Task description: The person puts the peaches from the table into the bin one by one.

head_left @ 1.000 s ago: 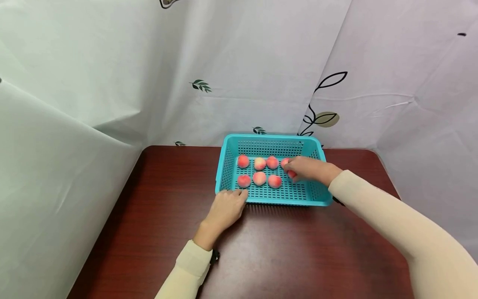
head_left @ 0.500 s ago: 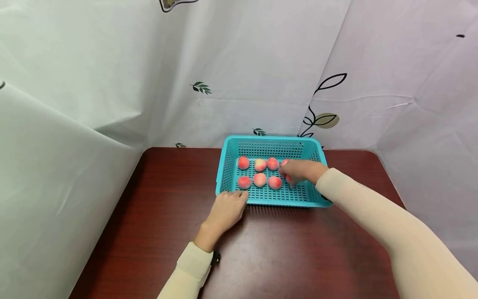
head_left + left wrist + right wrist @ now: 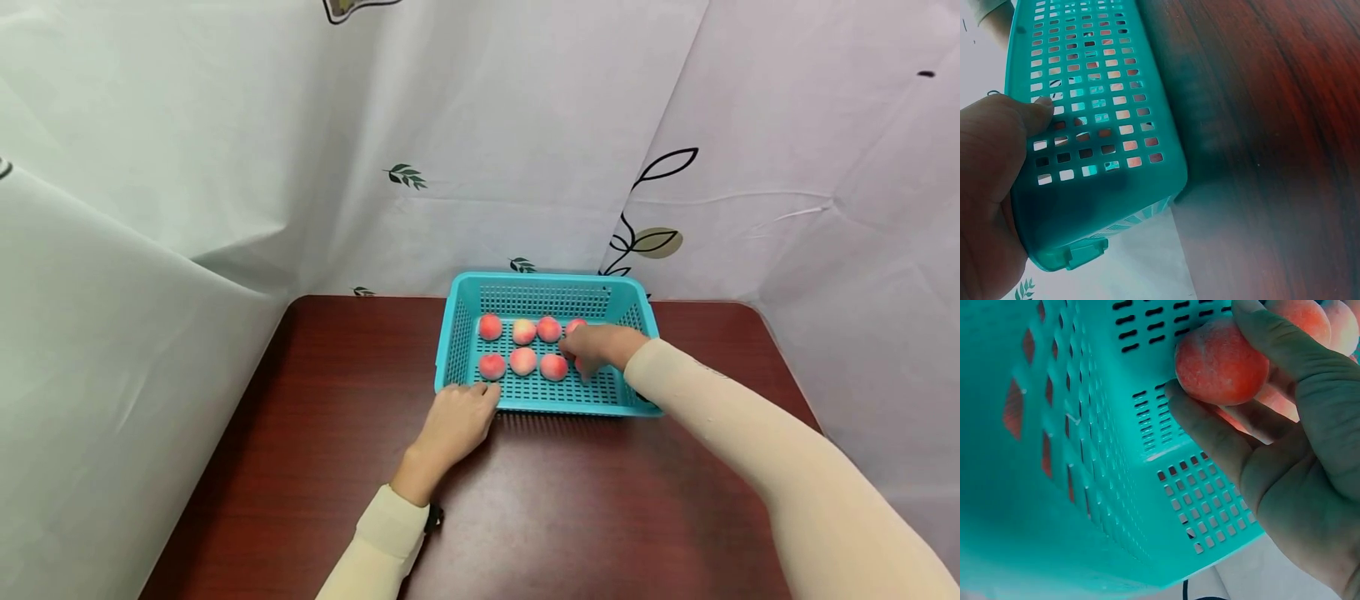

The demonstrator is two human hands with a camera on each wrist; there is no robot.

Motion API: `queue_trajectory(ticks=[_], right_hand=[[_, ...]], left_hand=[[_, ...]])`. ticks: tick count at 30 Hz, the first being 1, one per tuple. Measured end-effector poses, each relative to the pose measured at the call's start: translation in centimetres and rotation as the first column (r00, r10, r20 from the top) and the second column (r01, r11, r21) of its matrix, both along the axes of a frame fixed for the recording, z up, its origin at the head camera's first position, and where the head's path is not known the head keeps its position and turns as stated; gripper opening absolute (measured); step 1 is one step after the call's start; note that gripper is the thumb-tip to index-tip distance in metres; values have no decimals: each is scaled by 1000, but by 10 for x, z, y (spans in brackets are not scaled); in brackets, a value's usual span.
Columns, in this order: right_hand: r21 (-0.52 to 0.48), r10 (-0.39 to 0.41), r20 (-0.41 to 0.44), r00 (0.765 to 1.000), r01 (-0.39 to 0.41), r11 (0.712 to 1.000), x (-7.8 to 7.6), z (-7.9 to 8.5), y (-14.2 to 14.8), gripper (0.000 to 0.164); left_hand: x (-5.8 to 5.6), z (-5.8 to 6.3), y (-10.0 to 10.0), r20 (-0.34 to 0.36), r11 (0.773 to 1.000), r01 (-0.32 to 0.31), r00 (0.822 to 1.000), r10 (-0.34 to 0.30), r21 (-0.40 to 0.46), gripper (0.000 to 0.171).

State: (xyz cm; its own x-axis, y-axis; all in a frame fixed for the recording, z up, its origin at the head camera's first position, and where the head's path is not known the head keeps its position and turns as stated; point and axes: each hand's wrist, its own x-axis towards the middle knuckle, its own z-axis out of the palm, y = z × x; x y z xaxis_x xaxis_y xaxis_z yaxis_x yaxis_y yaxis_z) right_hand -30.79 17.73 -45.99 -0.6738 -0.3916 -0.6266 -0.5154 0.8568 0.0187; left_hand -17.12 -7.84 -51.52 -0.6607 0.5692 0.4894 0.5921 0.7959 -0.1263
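A turquoise plastic basket (image 3: 570, 409) with slotted walls stands at the far side of the table. Red-and-yellow peaches lie inside in two rows, among them a back-left peach (image 3: 491, 327) and a front-row peach (image 3: 553, 367). My right hand (image 3: 596, 343) reaches into the basket's right part. In the right wrist view its thumb and fingers hold a red peach (image 3: 1219, 362) close over the slotted floor, with other peaches beside it. My left hand (image 3: 457, 421) grips the basket's rim near the front left corner, its thumb (image 3: 1038, 112) against the outer wall.
The dark red wooden table (image 3: 315, 467) extends in front of the basket and to its left. White cloth (image 3: 510, 167) with printed leaves hangs close behind the basket and at both sides.
My right hand has shifted a little left inside the basket with the peach, beside the front row. The left hand keeps its place on the rim.
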Motion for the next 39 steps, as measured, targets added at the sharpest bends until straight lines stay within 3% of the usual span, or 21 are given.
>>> queue_trajectory(ticks=[13, 15, 20, 22, 30, 34, 39], right_hand=[[-78, -52, 42, 998, 55, 995, 6, 5, 9, 44], [-124, -122, 81, 989, 132, 983, 7, 7, 9, 43], [-160, -140, 67, 988, 149, 976, 12, 17, 12, 52], [-161, -77, 19, 997, 79, 984, 15, 23, 14, 59], [-323, -98, -125, 987, 53, 945, 30, 46, 39, 63], [-428, -122, -231, 965, 12, 904, 38, 51, 58, 58], [-511, -165, -363, 917, -48, 858, 49, 55, 79, 51]], left_hand=[[0, -1, 2, 10, 1000, 4, 1000, -4, -7, 25], [1, 0, 2, 11, 1000, -2, 1000, 2, -8, 25], [3, 1, 1, 17, 1000, -6, 1000, 6, -5, 23], [3, 1, 0, 21, 1000, -2, 1000, 2, -4, 23], [3, -1, -3, 27, 1000, -7, 1000, 8, -9, 24], [3, 2, -4, 38, 1000, -4, 999, 5, -13, 22], [6, 9, -7, 101, 999, -15, 995, 19, -43, 30]])
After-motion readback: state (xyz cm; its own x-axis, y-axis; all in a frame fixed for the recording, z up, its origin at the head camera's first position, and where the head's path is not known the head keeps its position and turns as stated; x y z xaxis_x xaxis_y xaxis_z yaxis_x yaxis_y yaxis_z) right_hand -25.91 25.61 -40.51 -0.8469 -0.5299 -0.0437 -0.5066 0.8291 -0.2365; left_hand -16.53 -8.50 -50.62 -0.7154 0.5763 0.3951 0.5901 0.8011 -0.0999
